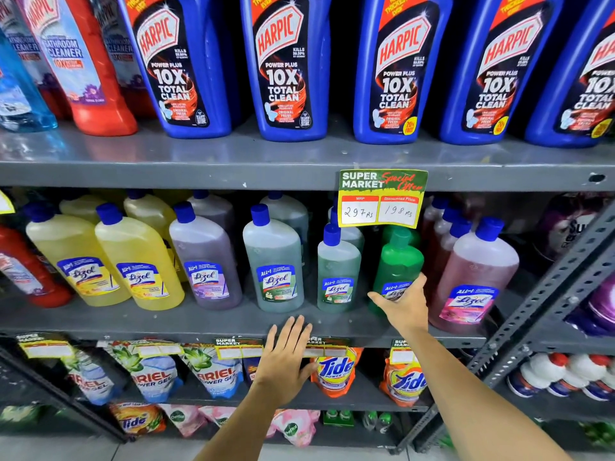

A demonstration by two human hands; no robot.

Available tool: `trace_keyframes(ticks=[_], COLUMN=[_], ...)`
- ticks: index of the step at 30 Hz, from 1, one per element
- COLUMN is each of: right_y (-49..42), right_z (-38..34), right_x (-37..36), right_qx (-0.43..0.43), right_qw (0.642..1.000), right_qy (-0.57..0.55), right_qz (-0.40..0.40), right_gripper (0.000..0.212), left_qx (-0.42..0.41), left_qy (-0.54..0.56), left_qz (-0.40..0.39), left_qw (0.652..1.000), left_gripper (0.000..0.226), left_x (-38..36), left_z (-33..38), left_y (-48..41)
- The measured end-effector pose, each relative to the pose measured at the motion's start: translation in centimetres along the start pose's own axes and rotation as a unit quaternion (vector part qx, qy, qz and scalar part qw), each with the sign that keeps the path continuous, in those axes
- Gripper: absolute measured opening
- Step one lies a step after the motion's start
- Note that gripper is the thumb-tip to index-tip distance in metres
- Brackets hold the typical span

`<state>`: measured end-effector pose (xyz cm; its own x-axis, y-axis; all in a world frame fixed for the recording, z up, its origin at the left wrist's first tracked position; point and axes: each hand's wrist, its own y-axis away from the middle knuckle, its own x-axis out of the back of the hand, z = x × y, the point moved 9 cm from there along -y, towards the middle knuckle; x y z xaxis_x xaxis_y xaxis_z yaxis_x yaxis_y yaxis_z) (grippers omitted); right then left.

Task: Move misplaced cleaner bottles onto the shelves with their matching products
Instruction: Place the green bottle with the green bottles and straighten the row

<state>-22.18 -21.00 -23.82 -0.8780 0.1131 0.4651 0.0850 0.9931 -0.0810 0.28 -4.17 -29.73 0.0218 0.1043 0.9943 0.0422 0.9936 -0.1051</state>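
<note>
Right hand [404, 302] wrapped around lower front of green Lizol bottle [397, 261], thumb left, fingers over label; bottle upright on middle shelf [199, 322] between pale green bottle [337, 274] and pink bottle [472, 277]. Left hand [284, 357] open, fingers spread, holding nothing, at shelf's front edge. Blue Harpic bottles [283, 68] on shelf above.

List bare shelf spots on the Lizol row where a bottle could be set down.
Front lip of the middle shelf is bare, widest below the purple Lizol bottle. A gap also sits between the large green-grey Lizol bottle and the smaller one. Crowded: the yellow Lizol bottles at left, and the green bottle under the right hand.
</note>
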Motion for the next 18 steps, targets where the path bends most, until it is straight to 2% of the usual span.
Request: trace_keyframes(ticks=[12, 16, 18], right_y=[0.0, 1.0, 2.7], right_z=[0.1, -0.1, 0.3], right_x=[-0.1, -0.4, -0.3], right_qx=[0.009, 0.003, -0.008], right_qw=[1.000, 1.000, 1.000], right_qy=[-0.016, -0.021, -0.024], right_qz=[-0.009, -0.017, 0.005], right_gripper=[0.101, 0.115, 0.125], left_qx=[0.005, 0.008, 0.024], left_qy=[-0.016, -0.037, -0.074], left_qz=[-0.020, -0.065, -0.061], left_qw=[1.000, 0.997, 0.995], left_gripper=[0.071, 0.074, 0.076], left_x=[-0.2, -0.6, 0.3], left_z=[-0.2, -0.3, -0.4], left_y=[-0.1, -0.3, -0.3])
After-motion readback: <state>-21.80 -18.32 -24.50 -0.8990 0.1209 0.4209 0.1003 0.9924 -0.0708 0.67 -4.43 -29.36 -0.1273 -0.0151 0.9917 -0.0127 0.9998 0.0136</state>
